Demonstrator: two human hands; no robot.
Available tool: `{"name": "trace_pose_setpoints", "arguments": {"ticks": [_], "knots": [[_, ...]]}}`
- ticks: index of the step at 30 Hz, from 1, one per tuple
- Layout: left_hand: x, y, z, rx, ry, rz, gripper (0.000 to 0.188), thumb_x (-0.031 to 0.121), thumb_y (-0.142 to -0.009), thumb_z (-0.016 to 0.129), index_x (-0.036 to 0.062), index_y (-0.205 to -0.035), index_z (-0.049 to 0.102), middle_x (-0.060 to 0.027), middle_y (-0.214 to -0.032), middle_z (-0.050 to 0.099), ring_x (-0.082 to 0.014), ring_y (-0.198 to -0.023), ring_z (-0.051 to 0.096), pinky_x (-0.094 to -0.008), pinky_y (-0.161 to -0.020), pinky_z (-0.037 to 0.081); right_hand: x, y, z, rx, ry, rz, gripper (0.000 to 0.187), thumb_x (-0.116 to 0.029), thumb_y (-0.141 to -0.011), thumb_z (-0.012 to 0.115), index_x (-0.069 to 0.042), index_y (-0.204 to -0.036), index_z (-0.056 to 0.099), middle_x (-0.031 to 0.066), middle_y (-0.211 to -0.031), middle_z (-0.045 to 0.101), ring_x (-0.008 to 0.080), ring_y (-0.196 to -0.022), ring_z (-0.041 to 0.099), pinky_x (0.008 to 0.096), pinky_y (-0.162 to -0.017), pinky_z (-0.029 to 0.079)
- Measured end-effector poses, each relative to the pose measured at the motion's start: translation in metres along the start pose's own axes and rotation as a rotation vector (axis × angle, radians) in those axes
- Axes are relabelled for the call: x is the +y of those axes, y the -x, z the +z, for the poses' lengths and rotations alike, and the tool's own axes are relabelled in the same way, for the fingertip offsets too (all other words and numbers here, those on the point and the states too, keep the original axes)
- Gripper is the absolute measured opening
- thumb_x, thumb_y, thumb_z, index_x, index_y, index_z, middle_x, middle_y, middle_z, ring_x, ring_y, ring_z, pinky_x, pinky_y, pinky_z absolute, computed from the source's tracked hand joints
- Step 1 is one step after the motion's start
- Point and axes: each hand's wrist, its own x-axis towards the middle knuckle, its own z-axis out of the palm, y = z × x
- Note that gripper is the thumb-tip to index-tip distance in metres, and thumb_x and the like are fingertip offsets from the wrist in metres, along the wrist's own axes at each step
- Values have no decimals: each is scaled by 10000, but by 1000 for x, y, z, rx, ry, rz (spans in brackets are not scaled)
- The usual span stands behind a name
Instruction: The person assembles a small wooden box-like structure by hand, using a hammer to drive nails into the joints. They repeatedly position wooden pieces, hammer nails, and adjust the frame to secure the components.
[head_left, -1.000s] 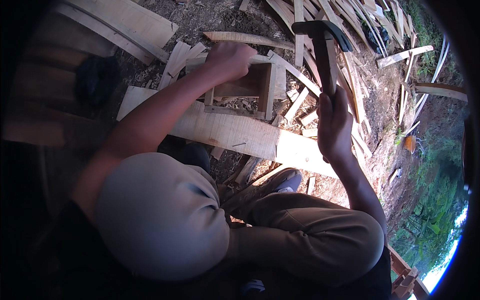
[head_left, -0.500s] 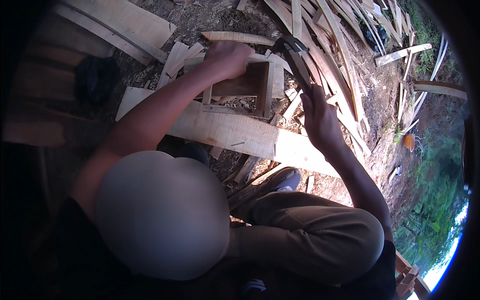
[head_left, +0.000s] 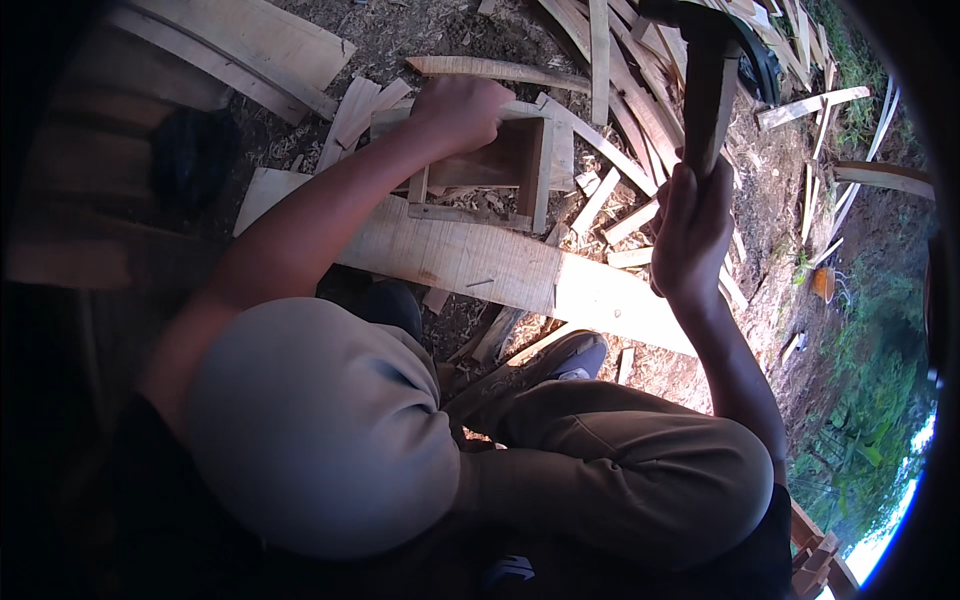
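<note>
A small rectangular wooden box frame (head_left: 472,217) rests beyond a long pale plank (head_left: 430,252), with wood shavings showing inside it. My left hand (head_left: 460,113) is closed at the frame's far left corner, gripping its far edge; the fingertips are partly hidden. Off to the right, my right hand (head_left: 693,230) is wrapped round the handle of a hammer (head_left: 709,105). The hammer is raised with its dark head up near the top of the view, apart from the frame. A single nail (head_left: 480,282) lies on the plank.
Thin wood strips (head_left: 650,110) are heaped at the far right. Wide boards (head_left: 235,50) lie at the far left, near a dark plastic bag (head_left: 192,160). My bent knees (head_left: 320,430) take up the near side. An orange object (head_left: 823,284) sits on the ground at right.
My right hand has lifted the hammer up and to the right, away from the frame. My left hand stays at the frame's far edge.
</note>
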Motion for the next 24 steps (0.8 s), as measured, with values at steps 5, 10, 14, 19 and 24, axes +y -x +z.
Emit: {"name": "trace_pose_setpoints", "arguments": {"ticks": [5, 10, 14, 19, 24], "knots": [[-5, -6, 15, 203, 93, 85, 225, 163, -825, 658, 143, -1038, 725, -150, -942, 727, -346, -924, 709, -490, -803, 561, 18, 3, 4, -401, 306, 11, 213, -160, -1040, 505, -23, -1188, 440, 272, -728, 644, 466, -652, 660, 520, -533, 466], [5, -5, -3, 22, 39, 19, 301, 187, -857, 662, 135, -1150, 704, -147, -1019, 720, -350, -980, 687, -482, -867, 550, -3, 5, -1, -326, 235, 89, 223, -193, -1045, 507, -24, -1185, 467, 266, -739, 649, 462, -669, 663, 528, -571, 474], [6, -6, -2, 33, 84, 12, 296, 171, -860, 649, 131, -1148, 704, -147, -1012, 720, -353, -980, 685, -488, -858, 549, 10, 0, 0, -335, 368, 59, 188, -176, -1050, 505, -27, -1165, 498, 227, -715, 645, 365, -651, 689, 434, -529, 474], [-2, -6, 6, 78, 44, 48, 324, 170, -854, 658, 134, -1173, 702, -151, -1027, 721, -352, -978, 690, -490, -860, 549, 7, 5, 0, -59, 121, 43, 161, -148, -1050, 480, -20, -1144, 451, 203, -706, 617, 369, -576, 633, 418, -532, 464], [4, -2, 10, 92, 102, 9, 332, 167, -853, 665, 130, -1182, 700, -157, -1046, 720, -347, -1004, 687, -484, -886, 545, 23, 14, 6, -444, 334, 31, 169, -148, -1034, 510, -23, -1118, 435, 268, -708, 635, 486, -679, 658, 563, -571, 468]]}}
